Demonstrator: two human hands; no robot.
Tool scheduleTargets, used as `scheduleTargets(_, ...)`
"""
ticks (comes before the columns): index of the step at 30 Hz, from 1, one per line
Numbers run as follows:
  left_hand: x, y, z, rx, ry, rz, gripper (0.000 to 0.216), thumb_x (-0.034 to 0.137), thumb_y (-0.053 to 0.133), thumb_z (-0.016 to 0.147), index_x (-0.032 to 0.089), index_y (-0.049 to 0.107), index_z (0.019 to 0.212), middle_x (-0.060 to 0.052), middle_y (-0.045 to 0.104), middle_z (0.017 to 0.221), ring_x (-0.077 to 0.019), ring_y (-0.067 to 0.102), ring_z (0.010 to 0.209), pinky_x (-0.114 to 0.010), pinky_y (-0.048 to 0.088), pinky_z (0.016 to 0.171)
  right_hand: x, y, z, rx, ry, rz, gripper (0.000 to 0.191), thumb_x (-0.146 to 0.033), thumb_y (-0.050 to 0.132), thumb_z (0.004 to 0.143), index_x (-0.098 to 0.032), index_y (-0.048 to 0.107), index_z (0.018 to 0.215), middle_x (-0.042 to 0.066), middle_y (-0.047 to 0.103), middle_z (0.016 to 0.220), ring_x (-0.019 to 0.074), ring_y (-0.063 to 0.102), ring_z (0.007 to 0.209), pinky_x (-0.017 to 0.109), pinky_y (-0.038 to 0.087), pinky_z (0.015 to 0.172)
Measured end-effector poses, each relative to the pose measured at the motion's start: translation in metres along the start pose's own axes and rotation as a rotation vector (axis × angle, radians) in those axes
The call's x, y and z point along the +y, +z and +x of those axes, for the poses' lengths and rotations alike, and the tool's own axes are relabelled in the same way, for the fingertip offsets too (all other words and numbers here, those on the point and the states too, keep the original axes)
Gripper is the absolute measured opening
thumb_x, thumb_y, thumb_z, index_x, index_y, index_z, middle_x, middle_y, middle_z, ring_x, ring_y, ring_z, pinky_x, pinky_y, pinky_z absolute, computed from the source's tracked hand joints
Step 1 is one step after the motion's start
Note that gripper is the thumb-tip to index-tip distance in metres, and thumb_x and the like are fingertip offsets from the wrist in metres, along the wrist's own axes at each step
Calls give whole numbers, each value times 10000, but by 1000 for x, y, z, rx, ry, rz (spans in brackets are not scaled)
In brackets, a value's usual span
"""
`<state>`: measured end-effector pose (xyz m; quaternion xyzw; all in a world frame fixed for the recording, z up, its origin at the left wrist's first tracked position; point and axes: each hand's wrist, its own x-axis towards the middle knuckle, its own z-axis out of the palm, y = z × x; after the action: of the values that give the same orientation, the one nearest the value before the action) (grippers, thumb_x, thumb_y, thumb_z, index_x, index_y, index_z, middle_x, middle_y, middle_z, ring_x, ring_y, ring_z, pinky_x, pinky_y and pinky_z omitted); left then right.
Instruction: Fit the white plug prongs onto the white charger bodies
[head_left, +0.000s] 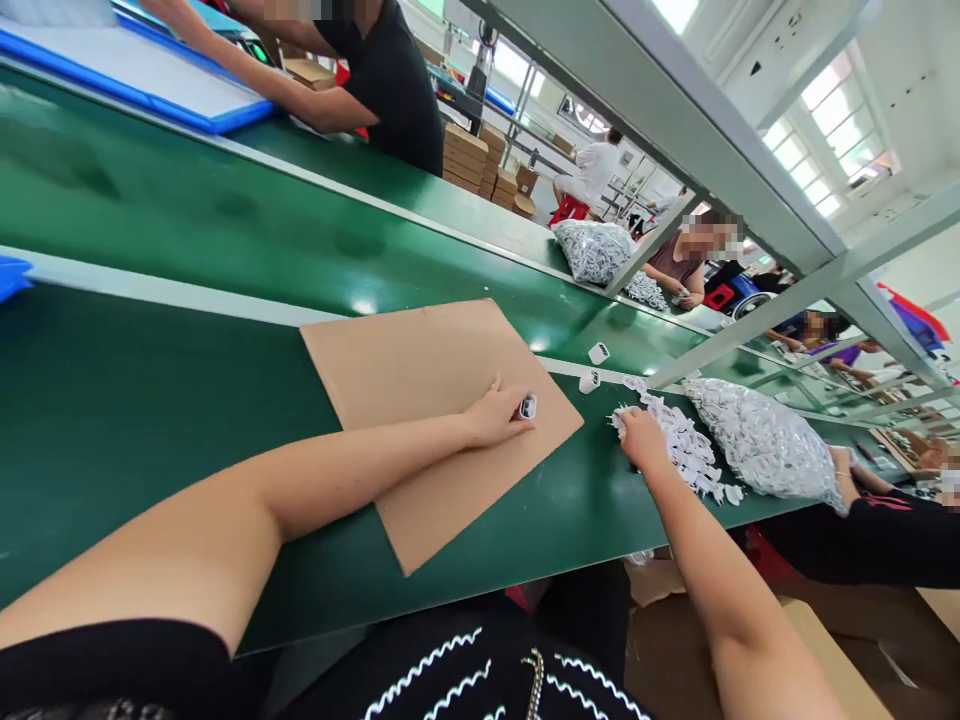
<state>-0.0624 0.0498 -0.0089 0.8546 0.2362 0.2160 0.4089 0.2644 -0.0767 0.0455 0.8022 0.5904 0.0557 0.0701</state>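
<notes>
My left hand (pixel 495 416) rests over a flat piece of brown cardboard (pixel 420 360), its fingers closed round a small white plastic housing (pixel 529 407) whose open end faces right. At the near edge of a loose pile of small white plastic parts (pixel 686 445), my right hand (pixel 642 438) has its fingers closed at the parts. What exactly it pinches is too small to make out. Two more white housings stand just beyond the cardboard's right corner: one nearer (pixel 589 381) and one farther (pixel 599 353).
A clear bag full of white parts (pixel 765 440) lies right of the pile, near a co-worker's arm. Slanting metal frame posts (pixel 675 345) rise behind the pile. Across the green belt (pixel 360 255), another person leans by a blue-edged tray (pixel 225 120). A second filled bag (pixel 592 250) sits farther off.
</notes>
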Motion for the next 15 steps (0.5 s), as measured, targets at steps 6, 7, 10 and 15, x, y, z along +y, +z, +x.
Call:
scheduleTargets(6, 9, -5, -55, -196, 129, -133, 467, 445, 740, 883, 238, 582, 1270, 12, 690, 863, -256, 700, 977, -594, 132, 1318, 2, 10, -21, 84, -54, 250, 332, -42, 578, 737, -130, 711, 1028, 199, 693, 1093, 346, 552, 1171, 463, 394, 1090)
scheduleTargets(7, 13, -3, -64, -221, 137, -156, 483, 449, 756, 874, 243, 591, 1278, 2, 700, 885, -268, 703, 1018, -582, 160, 1315, 4, 11, -22, 104, -46, 314, 293, -59, 587, 733, -141, 705, 988, 196, 696, 1067, 348, 558, 1157, 474, 396, 1094)
scheduleTargets(10, 29, 8, -85, -300, 145, -214, 526, 463, 798, 848, 259, 616, 1298, -32, 722, 965, -305, 693, 1126, -540, 269, 1285, 7, 13, -18, 197, 18, 531, 187, -154, 586, 786, -171, 682, 945, 188, 701, 1041, 356, 571, 1147, 528, 409, 1102)
scheduleTargets(15, 49, 22, -79, -309, 18, -349, 481, 483, 780, 851, 239, 622, 1234, -54, 701, 1028, -268, 690, 1008, -399, 543, 986, -15, 7, 0, 271, 96, 982, 279, -304, 522, 898, -194, 675, 1103, 139, 750, 1068, 292, 701, 1015, 510, 582, 953)
